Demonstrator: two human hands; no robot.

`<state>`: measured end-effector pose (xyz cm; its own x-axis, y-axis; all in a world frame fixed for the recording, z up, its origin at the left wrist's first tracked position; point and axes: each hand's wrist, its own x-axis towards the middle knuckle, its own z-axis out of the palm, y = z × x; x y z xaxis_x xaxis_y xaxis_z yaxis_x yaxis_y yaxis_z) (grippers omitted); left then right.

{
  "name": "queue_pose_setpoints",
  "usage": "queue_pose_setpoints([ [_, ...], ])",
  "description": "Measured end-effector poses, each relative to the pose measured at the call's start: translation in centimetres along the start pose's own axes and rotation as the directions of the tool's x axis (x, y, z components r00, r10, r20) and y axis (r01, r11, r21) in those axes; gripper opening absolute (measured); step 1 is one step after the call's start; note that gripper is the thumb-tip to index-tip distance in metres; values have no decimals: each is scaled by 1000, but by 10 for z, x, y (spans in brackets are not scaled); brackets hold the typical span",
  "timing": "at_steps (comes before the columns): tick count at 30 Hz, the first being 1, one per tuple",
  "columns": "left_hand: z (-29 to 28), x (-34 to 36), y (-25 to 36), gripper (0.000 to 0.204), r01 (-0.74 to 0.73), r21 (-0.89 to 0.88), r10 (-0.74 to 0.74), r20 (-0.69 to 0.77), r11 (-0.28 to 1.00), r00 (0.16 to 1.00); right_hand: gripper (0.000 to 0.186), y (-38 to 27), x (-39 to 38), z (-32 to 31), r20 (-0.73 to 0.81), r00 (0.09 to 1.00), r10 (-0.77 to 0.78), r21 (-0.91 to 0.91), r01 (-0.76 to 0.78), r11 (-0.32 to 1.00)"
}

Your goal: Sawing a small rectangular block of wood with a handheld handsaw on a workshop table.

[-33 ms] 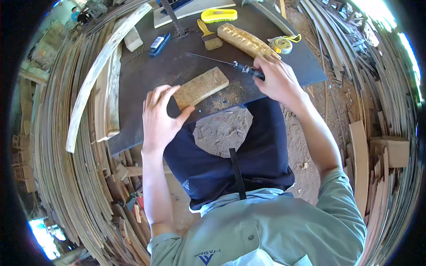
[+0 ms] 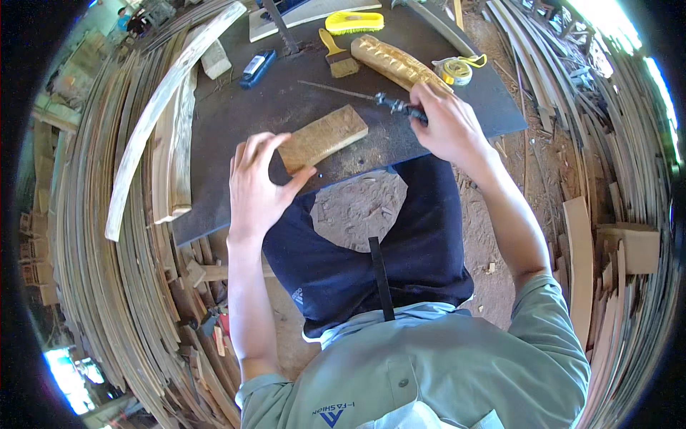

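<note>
A flat rectangular wooden block [image 2: 325, 136] lies on a dark work board [image 2: 286, 100] across my lap. My left hand [image 2: 261, 182] grips the block's near left end, fingers over its top and thumb against its side. My right hand [image 2: 446, 125] is closed around the dark handle of a thin metal file [image 2: 343, 91], whose slender shaft points left across the board just beyond the block. The file's tip does not touch the block.
On the board's far side lie a carved wooden piece [image 2: 393, 63], a paintbrush [image 2: 339, 57], a yellow brush [image 2: 354, 21], a yellow tape measure [image 2: 457, 70] and a blue tool [image 2: 256, 68]. Curved wooden slats [image 2: 164, 93] rest at the left edge. Stacked wood strips surround me.
</note>
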<state>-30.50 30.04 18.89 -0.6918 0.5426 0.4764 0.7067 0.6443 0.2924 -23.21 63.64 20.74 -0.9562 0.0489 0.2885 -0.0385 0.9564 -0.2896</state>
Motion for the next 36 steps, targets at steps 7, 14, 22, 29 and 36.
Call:
queue_pose_setpoints([
  [7, 28, 10, 10, 75, -36, 29, 35, 28, 999, 999, 32, -29, -61, 0, -23, 999, 40, 441, -26, 897],
  [14, 48, 22, 5, 56, -85, 59, 84, 26, 995, 996, 25, -57, -104, 51, -19, 999, 48, 454, -35, 890],
  [22, 51, 19, 5, 69, -72, 173, 70, 14, 982, 997, 25, -70, -106, 59, 69, 992, 102, 263, -116, 958],
  [29, 57, 18, 3, 69, -64, 166, 68, -19, 984, 998, 29, -74, -105, 73, 72, 988, 136, 429, -154, 890],
  [36, 58, 17, 2, 69, -87, 162, 95, -47, 983, 994, 30, -77, -103, 77, 122, 984, 131, 396, -170, 903],
])
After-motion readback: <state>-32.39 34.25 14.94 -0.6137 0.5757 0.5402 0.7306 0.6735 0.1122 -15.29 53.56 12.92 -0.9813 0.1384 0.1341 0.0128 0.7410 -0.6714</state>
